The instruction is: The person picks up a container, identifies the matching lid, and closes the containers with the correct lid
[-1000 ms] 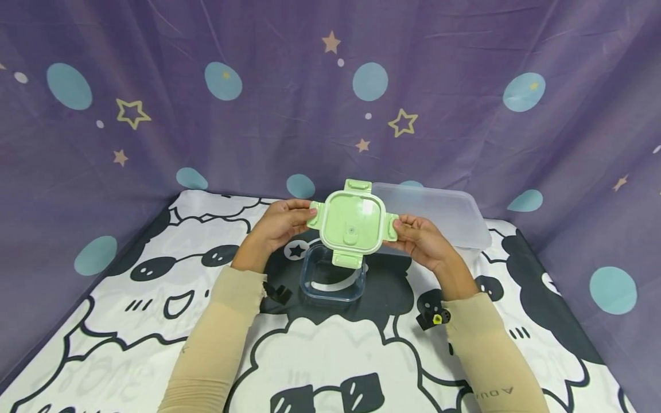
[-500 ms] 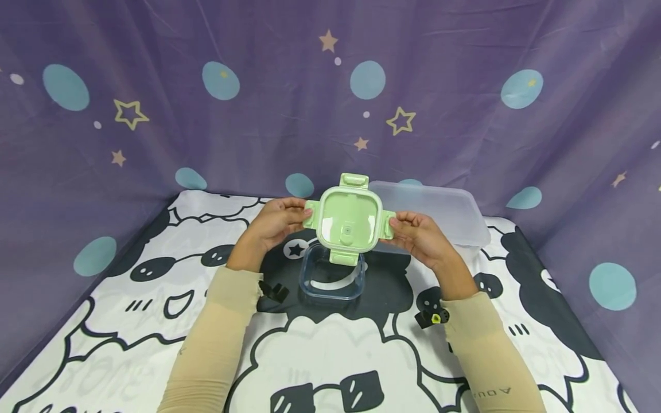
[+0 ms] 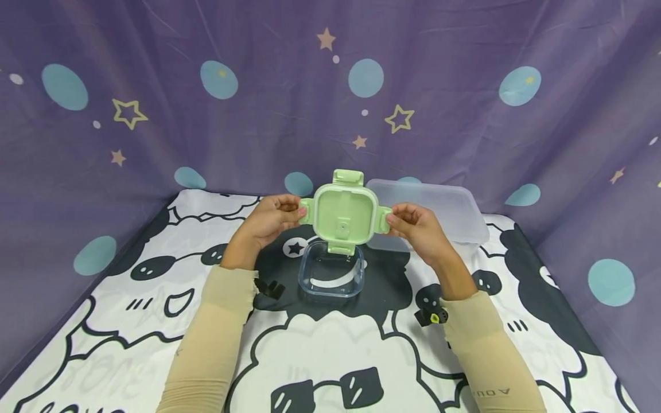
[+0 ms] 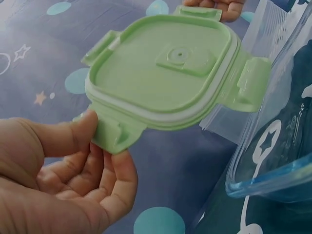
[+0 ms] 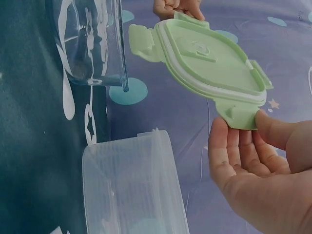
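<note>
A pale green square lid (image 3: 345, 215) with a latch flap on each side is held up between both hands. My left hand (image 3: 267, 221) pinches the left flap between thumb and fingers, and my right hand (image 3: 419, 229) pinches the opposite one. In the left wrist view the lid's underside (image 4: 141, 63) shows, ringed by a white seal. Below the lid, the square clear glass container (image 3: 330, 287) stands on the cloth without a cover. The lid's near flap overlaps the container's far rim in the head view.
A translucent plastic bin (image 3: 439, 212) stands behind and to the right, near my right hand. A purple curtain (image 3: 248, 132) rises behind the table. The black and white patterned cloth (image 3: 330, 350) covers the tabletop.
Both hands have raised the lid slightly and shifted it left. It has tilted further upright, so more of the glass container shows beneath it.
</note>
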A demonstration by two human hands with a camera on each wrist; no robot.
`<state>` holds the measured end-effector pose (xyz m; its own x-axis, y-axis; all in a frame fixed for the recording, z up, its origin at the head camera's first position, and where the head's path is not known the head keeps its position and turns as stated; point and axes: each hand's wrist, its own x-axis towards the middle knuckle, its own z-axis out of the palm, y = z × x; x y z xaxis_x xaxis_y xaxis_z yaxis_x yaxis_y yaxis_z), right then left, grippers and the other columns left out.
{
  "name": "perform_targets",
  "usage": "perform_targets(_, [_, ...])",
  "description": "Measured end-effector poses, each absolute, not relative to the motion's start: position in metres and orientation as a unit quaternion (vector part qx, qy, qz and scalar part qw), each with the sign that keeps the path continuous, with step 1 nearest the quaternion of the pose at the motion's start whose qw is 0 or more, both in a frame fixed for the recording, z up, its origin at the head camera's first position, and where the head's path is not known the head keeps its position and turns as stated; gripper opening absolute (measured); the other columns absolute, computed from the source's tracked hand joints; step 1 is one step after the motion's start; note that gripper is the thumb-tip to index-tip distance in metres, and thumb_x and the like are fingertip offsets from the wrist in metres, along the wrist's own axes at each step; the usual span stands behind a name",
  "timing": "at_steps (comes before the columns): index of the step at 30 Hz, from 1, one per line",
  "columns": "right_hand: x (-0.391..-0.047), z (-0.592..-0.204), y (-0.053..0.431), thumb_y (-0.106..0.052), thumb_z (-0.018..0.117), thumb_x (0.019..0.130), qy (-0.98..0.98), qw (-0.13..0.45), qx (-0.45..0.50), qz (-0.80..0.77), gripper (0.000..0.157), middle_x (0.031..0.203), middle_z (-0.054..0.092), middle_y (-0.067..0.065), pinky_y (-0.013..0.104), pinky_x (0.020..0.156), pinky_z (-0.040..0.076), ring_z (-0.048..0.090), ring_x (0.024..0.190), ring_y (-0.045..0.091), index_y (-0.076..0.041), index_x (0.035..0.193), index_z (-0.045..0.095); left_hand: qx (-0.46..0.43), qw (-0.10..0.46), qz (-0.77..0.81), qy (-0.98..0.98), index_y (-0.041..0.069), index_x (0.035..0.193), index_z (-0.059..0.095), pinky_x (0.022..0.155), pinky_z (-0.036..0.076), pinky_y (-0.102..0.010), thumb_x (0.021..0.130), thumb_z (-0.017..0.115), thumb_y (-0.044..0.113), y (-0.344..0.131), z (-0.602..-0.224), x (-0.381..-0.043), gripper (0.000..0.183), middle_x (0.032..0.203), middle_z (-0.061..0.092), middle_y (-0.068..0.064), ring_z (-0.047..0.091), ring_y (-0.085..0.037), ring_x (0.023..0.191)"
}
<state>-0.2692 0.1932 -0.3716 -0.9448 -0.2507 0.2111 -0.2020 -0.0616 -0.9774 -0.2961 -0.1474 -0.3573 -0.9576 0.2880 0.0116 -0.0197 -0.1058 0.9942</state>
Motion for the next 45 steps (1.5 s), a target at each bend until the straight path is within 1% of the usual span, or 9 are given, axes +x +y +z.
perform_targets(5, [-0.268, -0.369, 0.196, -0.003, 0.066, 0.100, 0.724, -0.006, -0.187, -0.664, 0.019, 0.097, 0.068, 0.006, 0.036, 0.078, 0.063, 0.070, 0.084, 0.018, 0.010, 0.112, 0.061, 0.125, 0.101, 0.725, 0.670, 0.007, 0.100, 0.062, 0.077, 0.058, -0.027, 0.097, 0.064, -0.006, -0.150, -0.359, -0.297, 0.013, 0.092, 0.062, -0.001, 0.063, -0.013, 0.086])
perform_targets(9, [-0.267, -0.367, 0.196, 0.000, 0.068, 0.098, 0.750, -0.014, -0.193, -0.633, 0.022, 0.099, 0.068, 0.010, 0.035, 0.077, 0.062, 0.070, 0.083, 0.019, 0.012, 0.114, 0.061, 0.133, 0.097, 0.722, 0.672, 0.008, 0.098, 0.063, 0.077, 0.058, -0.027, 0.097, 0.065, -0.007, -0.150, -0.361, -0.297, 0.016, 0.090, 0.061, 0.000, 0.061, -0.013, 0.085])
perform_targets(17, [-0.267, -0.368, 0.196, -0.001, 0.072, 0.095, 0.778, -0.025, -0.187, -0.599, 0.018, 0.095, 0.067, 0.014, 0.030, 0.074, 0.061, 0.069, 0.080, 0.017, 0.009, 0.107, 0.063, 0.147, 0.091, 0.712, 0.681, 0.009, 0.098, 0.063, 0.077, 0.058, -0.027, 0.095, 0.065, -0.010, -0.150, -0.363, -0.298, 0.019, 0.089, 0.062, -0.001, 0.061, -0.014, 0.085])
perform_targets(24, [-0.267, -0.372, 0.198, 0.003, 0.072, 0.093, 0.786, -0.044, -0.204, -0.582, 0.016, 0.094, 0.067, 0.014, 0.026, 0.074, 0.059, 0.070, 0.082, 0.015, 0.008, 0.104, 0.062, 0.167, 0.083, 0.693, 0.696, 0.009, 0.097, 0.064, 0.079, 0.057, -0.028, 0.090, 0.072, -0.008, -0.151, -0.363, -0.299, 0.020, 0.089, 0.065, 0.000, 0.063, -0.015, 0.086])
perform_targets(31, [-0.266, -0.370, 0.197, 0.002, 0.073, 0.093, 0.787, -0.038, -0.215, -0.577, 0.015, 0.092, 0.068, 0.012, 0.028, 0.074, 0.059, 0.070, 0.081, 0.015, 0.007, 0.103, 0.063, 0.165, 0.079, 0.685, 0.705, 0.007, 0.095, 0.063, 0.076, 0.057, -0.028, 0.087, 0.073, -0.009, -0.152, -0.361, -0.296, 0.021, 0.086, 0.063, 0.000, 0.062, -0.015, 0.082])
perform_targets(36, [-0.264, -0.366, 0.197, 0.001, 0.073, 0.093, 0.791, -0.038, -0.216, -0.572, 0.016, 0.093, 0.069, 0.014, 0.029, 0.074, 0.059, 0.070, 0.081, 0.016, 0.007, 0.104, 0.063, 0.160, 0.079, 0.689, 0.703, 0.006, 0.095, 0.061, 0.073, 0.056, -0.027, 0.087, 0.073, -0.009, -0.151, -0.357, -0.295, 0.021, 0.085, 0.063, 0.000, 0.063, -0.014, 0.080])
perform_targets(38, [-0.263, -0.364, 0.197, 0.000, 0.073, 0.093, 0.792, -0.037, -0.215, -0.570, 0.017, 0.094, 0.069, 0.015, 0.032, 0.076, 0.060, 0.071, 0.082, 0.017, 0.007, 0.105, 0.063, 0.157, 0.078, 0.692, 0.700, 0.006, 0.094, 0.061, 0.071, 0.056, -0.027, 0.087, 0.073, -0.010, -0.151, -0.356, -0.295, 0.021, 0.085, 0.064, 0.000, 0.063, -0.014, 0.080])
perform_targets(43, [-0.262, -0.362, 0.196, 0.000, 0.074, 0.093, 0.793, -0.041, -0.215, -0.568, 0.017, 0.094, 0.069, 0.012, 0.034, 0.077, 0.060, 0.070, 0.082, 0.015, 0.006, 0.105, 0.063, 0.160, 0.078, 0.693, 0.699, 0.006, 0.095, 0.062, 0.072, 0.055, -0.027, 0.087, 0.073, -0.009, -0.153, -0.355, -0.293, 0.020, 0.085, 0.064, 0.001, 0.063, -0.014, 0.080])
perform_targets(45, [-0.261, -0.361, 0.196, 0.000, 0.074, 0.093, 0.794, -0.045, -0.216, -0.567, 0.016, 0.094, 0.069, 0.011, 0.031, 0.076, 0.060, 0.070, 0.083, 0.015, 0.006, 0.104, 0.063, 0.162, 0.077, 0.692, 0.699, 0.007, 0.095, 0.062, 0.073, 0.054, -0.028, 0.087, 0.074, -0.008, -0.154, -0.354, -0.293, 0.020, 0.084, 0.064, 0.001, 0.062, -0.015, 0.081])
